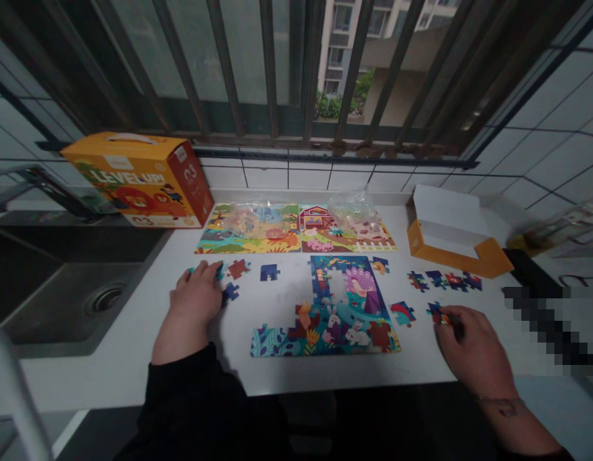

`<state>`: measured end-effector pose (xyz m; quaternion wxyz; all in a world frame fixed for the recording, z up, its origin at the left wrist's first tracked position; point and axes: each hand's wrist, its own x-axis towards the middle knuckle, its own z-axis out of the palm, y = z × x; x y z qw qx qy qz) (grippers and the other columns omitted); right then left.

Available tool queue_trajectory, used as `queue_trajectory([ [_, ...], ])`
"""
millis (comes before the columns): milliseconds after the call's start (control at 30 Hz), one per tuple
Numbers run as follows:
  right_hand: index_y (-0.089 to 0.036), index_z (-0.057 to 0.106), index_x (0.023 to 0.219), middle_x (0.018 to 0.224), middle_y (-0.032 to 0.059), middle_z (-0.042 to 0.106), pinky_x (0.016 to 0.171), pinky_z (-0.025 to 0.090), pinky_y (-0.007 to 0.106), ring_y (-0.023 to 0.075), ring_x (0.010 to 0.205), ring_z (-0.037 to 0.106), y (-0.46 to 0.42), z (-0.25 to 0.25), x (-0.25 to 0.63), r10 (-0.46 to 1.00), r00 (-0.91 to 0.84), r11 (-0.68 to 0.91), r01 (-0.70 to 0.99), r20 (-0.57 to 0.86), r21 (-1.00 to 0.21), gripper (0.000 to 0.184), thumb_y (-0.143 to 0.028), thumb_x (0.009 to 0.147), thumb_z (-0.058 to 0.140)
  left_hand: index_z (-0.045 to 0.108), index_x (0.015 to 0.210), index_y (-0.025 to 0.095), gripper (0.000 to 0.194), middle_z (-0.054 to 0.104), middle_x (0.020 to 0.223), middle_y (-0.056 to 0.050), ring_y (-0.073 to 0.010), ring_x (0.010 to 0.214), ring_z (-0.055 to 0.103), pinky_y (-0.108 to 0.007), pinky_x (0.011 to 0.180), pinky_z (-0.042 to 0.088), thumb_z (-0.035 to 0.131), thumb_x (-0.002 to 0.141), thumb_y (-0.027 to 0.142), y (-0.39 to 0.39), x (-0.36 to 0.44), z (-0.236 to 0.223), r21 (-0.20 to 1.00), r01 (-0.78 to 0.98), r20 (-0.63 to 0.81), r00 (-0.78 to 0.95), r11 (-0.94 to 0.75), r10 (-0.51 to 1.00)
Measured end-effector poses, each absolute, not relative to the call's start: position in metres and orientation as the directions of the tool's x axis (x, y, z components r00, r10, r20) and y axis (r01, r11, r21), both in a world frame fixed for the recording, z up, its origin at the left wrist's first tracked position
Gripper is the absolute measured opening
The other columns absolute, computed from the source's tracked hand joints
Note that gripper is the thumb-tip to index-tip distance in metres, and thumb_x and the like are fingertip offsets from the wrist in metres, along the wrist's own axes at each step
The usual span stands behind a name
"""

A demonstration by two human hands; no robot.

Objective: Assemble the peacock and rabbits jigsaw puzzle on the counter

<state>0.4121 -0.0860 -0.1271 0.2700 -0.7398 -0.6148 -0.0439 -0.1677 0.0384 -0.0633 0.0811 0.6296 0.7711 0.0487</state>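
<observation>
A partly joined jigsaw puzzle (344, 330) with rabbits, a peacock and plants lies on the white countertop in front of me. My left hand (198, 291) rests left of it, palm down with the fingers stretched over some puzzle pieces, which it partly covers. Close by its fingertips are a brown puzzle piece (238, 269) and a dark blue one (232, 292). To the right of the puzzle, my right hand (469, 336) pinches a dark blue and orange puzzle piece (437, 312) at the counter's surface. Between it and the puzzle is a red and teal piece (403, 313).
Two picture boards, a savanna scene (258, 246) and a farm scene (320, 245), lie behind, topped with clear plastic bags. An orange box (138, 182) stands by the sink (118, 326). An opened carton (450, 246) and several loose pieces (454, 280) are at right.
</observation>
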Motion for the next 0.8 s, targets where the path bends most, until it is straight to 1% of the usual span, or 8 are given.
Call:
queue_trajectory([
  [133, -0.024, 0.070, 0.105, 0.112, 0.0157, 0.076, 0.104, 0.055, 0.054, 0.0374, 0.113, 0.069, -0.086, -0.127, 0.412, 0.891, 0.235, -0.100, 0.937, 0.389, -0.336, 0.026, -0.042, 0.092, 0.056, 0.069, 0.149, 0.015, 0.050, 0.062, 0.160, -0.025, -0.0408, 0.152, 0.056, -0.061, 0.127, 0.041, 0.047, 0.105, 0.026, 0.038, -0.170, -0.054, 0.177, 0.964, -0.028, -0.199, 0.200, 0.980],
  [233, -0.023, 0.071, 0.105, 0.112, 0.0156, 0.076, 0.104, 0.055, 0.053, 0.0372, 0.113, 0.070, -0.087, -0.128, 0.413, 0.891, 0.230, -0.096, 0.939, 0.392, -0.330, 0.027, -0.042, 0.093, 0.057, 0.076, 0.130, 0.016, 0.038, 0.070, 0.141, -0.028, -0.0433, 0.143, 0.061, -0.063, 0.120, 0.046, 0.057, 0.102, 0.033, 0.037, -0.171, -0.045, 0.187, 0.950, -0.016, -0.253, 0.251, 0.967],
  [333, -0.023, 0.072, 0.104, 0.111, 0.0156, 0.076, 0.104, 0.056, 0.053, 0.0368, 0.112, 0.070, -0.087, -0.128, 0.413, 0.887, 0.221, -0.085, 0.941, 0.404, -0.328, 0.027, -0.043, 0.094, 0.057, 0.078, 0.111, 0.020, 0.025, 0.072, 0.132, -0.028, -0.0457, 0.143, 0.060, -0.063, 0.117, 0.046, 0.062, 0.101, 0.037, 0.035, -0.174, -0.041, 0.196, 0.926, -0.056, -0.317, 0.322, 0.947],
  [400, -0.023, 0.072, 0.104, 0.110, 0.0155, 0.076, 0.104, 0.056, 0.054, 0.0366, 0.111, 0.070, -0.087, -0.127, 0.412, 0.889, 0.215, -0.078, 0.942, 0.404, -0.327, 0.026, -0.042, 0.095, 0.057, 0.075, 0.116, 0.018, 0.032, 0.071, 0.131, -0.030, -0.0481, 0.143, 0.060, -0.063, 0.116, 0.046, 0.066, 0.100, 0.043, 0.033, -0.177, -0.041, 0.193, 0.898, -0.065, -0.391, 0.396, 0.918],
  [500, -0.022, 0.071, 0.104, 0.110, 0.0153, 0.076, 0.104, 0.055, 0.054, 0.0365, 0.111, 0.070, -0.087, -0.126, 0.412, 0.892, 0.213, -0.077, 0.941, 0.399, -0.331, 0.026, -0.042, 0.095, 0.057, 0.062, 0.141, 0.009, 0.066, 0.068, 0.136, -0.036, -0.0511, 0.138, 0.062, -0.062, 0.115, 0.047, 0.073, 0.095, 0.055, 0.031, -0.184, -0.042, 0.187, 0.847, -0.064, -0.496, 0.498, 0.866],
  [567, -0.022, 0.071, 0.103, 0.110, 0.0153, 0.076, 0.104, 0.055, 0.054, 0.0367, 0.111, 0.070, -0.087, -0.126, 0.411, 0.892, 0.211, -0.074, 0.941, 0.401, -0.330, 0.026, -0.043, 0.095, 0.057, 0.055, 0.149, 0.005, 0.079, 0.064, 0.143, -0.038, -0.0525, 0.139, 0.061, -0.061, 0.115, 0.047, 0.073, 0.094, 0.059, 0.030, -0.188, -0.041, 0.175, 0.843, -0.084, -0.501, 0.508, 0.861],
  [667, -0.023, 0.071, 0.104, 0.110, 0.0153, 0.076, 0.104, 0.055, 0.054, 0.0363, 0.111, 0.070, -0.087, -0.124, 0.409, 0.889, 0.217, -0.078, 0.939, 0.404, -0.334, 0.027, -0.043, 0.096, 0.057, 0.056, 0.151, 0.005, 0.079, 0.062, 0.148, -0.036, -0.0541, 0.141, 0.060, -0.060, 0.115, 0.049, 0.073, 0.094, 0.056, 0.029, -0.193, -0.038, 0.158, 0.876, -0.146, -0.437, 0.456, 0.888],
  [800, -0.022, 0.071, 0.105, 0.109, 0.0155, 0.075, 0.100, 0.057, 0.052, 0.0362, 0.109, 0.070, -0.087, -0.121, 0.407, 0.883, 0.245, -0.101, 0.932, 0.401, -0.348, 0.030, -0.048, 0.097, 0.057, 0.066, 0.141, 0.006, 0.064, 0.069, 0.141, -0.031, -0.0524, 0.136, 0.063, -0.059, 0.111, 0.053, 0.073, 0.092, 0.045, 0.032, -0.198, -0.039, 0.180, 0.900, -0.181, -0.367, 0.397, 0.913],
])
